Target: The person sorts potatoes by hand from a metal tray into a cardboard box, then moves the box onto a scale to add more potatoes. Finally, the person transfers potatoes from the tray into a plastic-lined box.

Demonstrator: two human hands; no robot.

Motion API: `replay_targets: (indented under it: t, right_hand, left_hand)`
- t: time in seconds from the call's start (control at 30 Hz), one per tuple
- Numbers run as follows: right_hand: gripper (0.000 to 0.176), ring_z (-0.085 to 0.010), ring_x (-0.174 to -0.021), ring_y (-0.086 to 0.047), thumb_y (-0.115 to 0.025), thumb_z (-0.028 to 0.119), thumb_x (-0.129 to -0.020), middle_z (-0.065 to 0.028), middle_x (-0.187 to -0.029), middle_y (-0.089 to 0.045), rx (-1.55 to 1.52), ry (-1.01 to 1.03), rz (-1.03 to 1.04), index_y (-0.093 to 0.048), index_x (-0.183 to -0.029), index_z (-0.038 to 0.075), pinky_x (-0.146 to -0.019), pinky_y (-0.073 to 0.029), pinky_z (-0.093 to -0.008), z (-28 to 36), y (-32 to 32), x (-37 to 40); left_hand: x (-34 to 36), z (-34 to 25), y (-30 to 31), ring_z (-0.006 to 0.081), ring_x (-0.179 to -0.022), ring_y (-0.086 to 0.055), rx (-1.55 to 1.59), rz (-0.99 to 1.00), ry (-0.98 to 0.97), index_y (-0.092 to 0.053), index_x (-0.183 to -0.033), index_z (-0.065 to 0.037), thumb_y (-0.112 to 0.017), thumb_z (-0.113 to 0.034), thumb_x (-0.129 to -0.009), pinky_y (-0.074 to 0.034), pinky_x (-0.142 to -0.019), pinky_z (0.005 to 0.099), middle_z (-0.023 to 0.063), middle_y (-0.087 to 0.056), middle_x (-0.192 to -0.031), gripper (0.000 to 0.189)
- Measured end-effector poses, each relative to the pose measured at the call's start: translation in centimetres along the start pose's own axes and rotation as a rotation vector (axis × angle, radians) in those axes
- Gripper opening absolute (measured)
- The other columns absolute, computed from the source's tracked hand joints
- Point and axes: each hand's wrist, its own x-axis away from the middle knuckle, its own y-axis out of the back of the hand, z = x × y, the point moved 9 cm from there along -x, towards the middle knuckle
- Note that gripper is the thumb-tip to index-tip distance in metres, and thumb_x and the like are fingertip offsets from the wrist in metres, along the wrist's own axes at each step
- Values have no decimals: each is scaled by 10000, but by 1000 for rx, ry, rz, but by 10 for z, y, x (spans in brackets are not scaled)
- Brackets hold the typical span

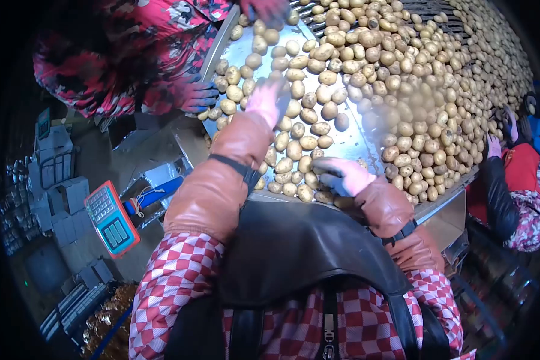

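From where I stand, potatoes (308, 143) lie loosely over the middle and left of the metal tabletop (349, 144), with bare metal showing between some of them and at the right. Beyond that strip a thick heap (432, 108) fills the right side, and dark slats (429, 7) show at the far side.

The left hand (267, 101), in a pink and dark glove, reaches over the potatoes toward the far left; its fingers are blurred, so I cannot tell whether they are wide or narrow, or hold anything. The right hand (349, 176), gloved too, is at the near edge, its fingers spread fairly wide among the potatoes (whether one is gripped, I cannot tell).

At the far left, a person in red camouflage (162, 54) has one gloved hand (197, 95) by the tabletop's left edge and another, blurred, near its far end. At the right, a person in red (522, 174) is beside the heap. A red and teal scale (112, 219) stands at the left, well apart from both hands, with boxes (72, 201) further left
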Motion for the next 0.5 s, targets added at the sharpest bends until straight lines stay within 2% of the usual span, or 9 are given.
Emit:
replay_targets:
  t: [0.07,0.13,0.2,0.23,0.27,0.33,0.4,0.47,0.5]
  right_hand:
    - [317,-250,-901,-689,-674,250,-892,-114,-1052,-708,-462,-662,-157,-665,-1163,86,-820,-541,-350,-31,24,38]
    - [259,-181,-685,-667,-698,285,-874,-90,-834,-710,-37,-652,-247,-709,-987,52,-676,-535,-337,-82,55,82]
    - [304,-185,-681,-654,-731,342,-837,-100,-788,-699,-19,-807,-91,-716,-882,42,-678,-524,-336,-140,28,123]
    - [354,-229,-731,-672,-742,405,-809,-116,-813,-710,-96,-930,57,-723,-893,61,-707,-527,-356,-119,18,122]
    - [349,-276,-794,-689,-731,432,-807,-137,-844,-718,35,-792,-14,-733,-877,90,-732,-523,-388,-138,-1,115]
    - [289,-240,-724,-657,-701,327,-852,-98,-848,-722,213,-699,140,-723,-968,64,-697,-515,-365,-111,-17,71]
    - [285,-274,-831,-679,-670,320,-876,-104,-945,-727,100,-614,288,-717,-1035,88,-761,-524,-371,-77,-22,34]
    - [307,-271,-941,-679,-646,310,-903,-104,-1020,-718,-124,-279,340,-692,-1120,97,-840,-522,-367,-54,-40,10]
    - [358,-246,-988,-663,-629,300,-923,-112,-1109,-695,-60,-242,387,-643,-1208,84,-891,-511,-349,-26,-35,2]
  left_hand:
    - [35,-9,7,392,-1301,-423,-236,-65,-278,-464,-1381,-135,-558,-237,-924,-334,-1086,508,179,-508,-1348,478]
    - [72,17,16,373,-1225,-497,-221,-81,-92,-491,-1360,-124,-571,-275,-914,-348,-1056,507,188,-579,-1253,478]
    - [91,53,9,364,-1132,-552,-291,69,200,-566,-1300,-120,-576,-239,-883,-373,-1031,473,160,-617,-1191,434]
    - [92,39,17,343,-1125,-552,-304,-7,149,-573,-1287,-123,-576,-214,-868,-386,-999,482,144,-613,-1182,428]
    - [90,25,26,322,-1119,-551,-320,-91,98,-580,-1273,-127,-577,-189,-854,-399,-968,490,129,-609,-1173,424]
    - [70,-24,26,378,-1132,-548,-197,-27,-14,-576,-1283,-137,-586,-205,-858,-407,-1010,463,174,-588,-1239,430]
    - [43,-48,4,382,-1181,-549,-86,267,185,-520,-1345,-175,-547,-255,-893,-425,-1004,450,201,-564,-1265,459]
    - [16,-54,-20,391,-1096,-599,-216,279,178,-518,-1331,-185,-497,-138,-875,-469,-933,490,191,-599,-1182,458]
    - [5,-46,-27,391,-1096,-599,-213,272,181,-518,-1331,-185,-497,-138,-875,-469,-933,490,191,-599,-1182,458]
